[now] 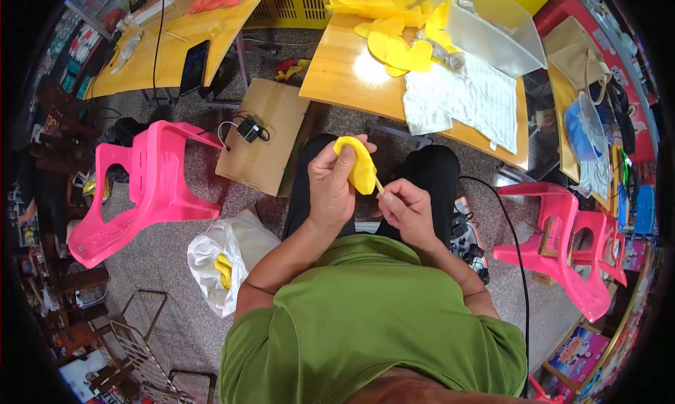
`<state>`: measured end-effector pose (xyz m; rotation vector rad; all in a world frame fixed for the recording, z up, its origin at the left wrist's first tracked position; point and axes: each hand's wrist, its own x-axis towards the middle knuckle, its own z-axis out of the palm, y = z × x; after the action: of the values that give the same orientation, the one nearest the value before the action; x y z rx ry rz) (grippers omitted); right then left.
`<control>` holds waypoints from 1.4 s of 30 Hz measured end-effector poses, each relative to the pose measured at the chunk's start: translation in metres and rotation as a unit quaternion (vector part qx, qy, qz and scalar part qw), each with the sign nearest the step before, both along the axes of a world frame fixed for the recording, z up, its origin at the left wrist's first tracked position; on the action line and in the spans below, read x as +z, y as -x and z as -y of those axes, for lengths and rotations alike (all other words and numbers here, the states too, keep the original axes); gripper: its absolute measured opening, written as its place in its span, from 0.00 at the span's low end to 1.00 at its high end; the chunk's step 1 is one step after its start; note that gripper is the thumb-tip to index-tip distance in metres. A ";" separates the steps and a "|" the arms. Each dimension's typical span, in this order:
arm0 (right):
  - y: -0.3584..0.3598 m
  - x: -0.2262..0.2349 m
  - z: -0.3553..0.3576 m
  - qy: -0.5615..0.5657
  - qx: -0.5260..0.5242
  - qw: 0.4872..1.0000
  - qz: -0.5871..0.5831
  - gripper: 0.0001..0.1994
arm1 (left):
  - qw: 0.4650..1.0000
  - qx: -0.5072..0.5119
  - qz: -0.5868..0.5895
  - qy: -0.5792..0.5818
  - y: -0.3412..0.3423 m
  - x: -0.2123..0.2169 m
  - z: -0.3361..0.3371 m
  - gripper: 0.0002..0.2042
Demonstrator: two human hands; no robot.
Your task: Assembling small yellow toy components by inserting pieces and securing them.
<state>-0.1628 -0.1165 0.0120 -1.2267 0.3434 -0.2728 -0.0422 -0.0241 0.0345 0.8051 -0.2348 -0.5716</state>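
Note:
In front of my lap, my left hand (330,182) is closed around a soft yellow rounded piece (363,170), its thumb pressed on the upper part. My right hand (409,210) pinches a thin wooden stick (380,187), whose far end meets the lower right edge of the yellow piece. Whether the tip goes inside, I cannot tell. Flat yellow rounded pieces (397,52) of a similar colour lie in a pile on the wooden table (337,73) ahead of me.
A white cloth (485,101) and a clear plastic bin (492,38) are on that table. A cardboard box (260,137) stands ahead left. Beside my left arm, a white bag (246,242) holds yellow pieces. Pink chairs (151,172) flank me, and a black cable (517,242) hangs at right.

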 end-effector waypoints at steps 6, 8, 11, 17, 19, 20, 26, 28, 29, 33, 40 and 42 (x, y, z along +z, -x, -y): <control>0.001 0.002 0.003 -0.026 0.005 1.000 0.012 0.05 | 1.000 0.001 0.014 0.004 0.001 -0.002 -0.002 0.14; 0.003 -0.002 -0.002 -0.071 0.007 0.997 0.022 0.05 | 1.000 0.000 0.007 0.014 0.003 0.002 -0.001 0.14; 0.003 -0.006 -0.008 -0.136 0.005 0.990 0.032 0.05 | 0.999 -0.010 -0.033 0.029 0.004 0.003 -0.001 0.14; 0.003 -0.001 -0.001 -0.016 -0.007 1.000 0.001 0.05 | 0.999 0.003 0.027 -0.024 0.002 -0.003 -0.007 0.14; 0.005 -0.005 -0.001 -0.051 0.002 0.998 0.020 0.05 | 1.000 -0.004 -0.007 0.005 0.005 0.002 -0.005 0.13; 0.005 -0.007 -0.005 -0.103 0.004 0.994 0.025 0.05 | 1.000 -0.002 -0.007 0.006 0.005 0.002 -0.005 0.13; 0.001 -0.011 -0.011 -0.085 0.004 0.996 0.024 0.06 | 0.999 0.024 0.036 -0.006 0.001 0.002 -0.003 0.10; -0.001 -0.010 -0.015 -0.081 0.003 0.996 0.047 0.06 | 0.999 0.022 0.025 -0.007 0.000 0.007 -0.004 0.08; -0.002 -0.010 -0.016 -0.079 0.005 0.996 0.046 0.06 | 0.999 0.024 0.025 -0.005 0.000 0.011 -0.003 0.08; -0.005 -0.014 -0.019 -0.010 -0.021 0.997 0.077 0.04 | 0.997 0.040 0.066 0.003 0.000 0.023 -0.003 0.04; -0.011 -0.019 -0.017 0.227 -0.031 0.964 0.131 0.02 | 0.985 0.025 0.166 -0.034 -0.003 0.031 -0.013 0.02; -0.012 -0.019 -0.011 0.291 -0.033 0.946 0.138 0.02 | 0.982 0.036 0.182 -0.043 -0.009 0.028 -0.015 0.03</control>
<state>-0.1506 -0.1059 -0.0075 -1.7332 0.0543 -0.6283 -0.0328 -0.0092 0.0623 0.9957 -0.5169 -0.3643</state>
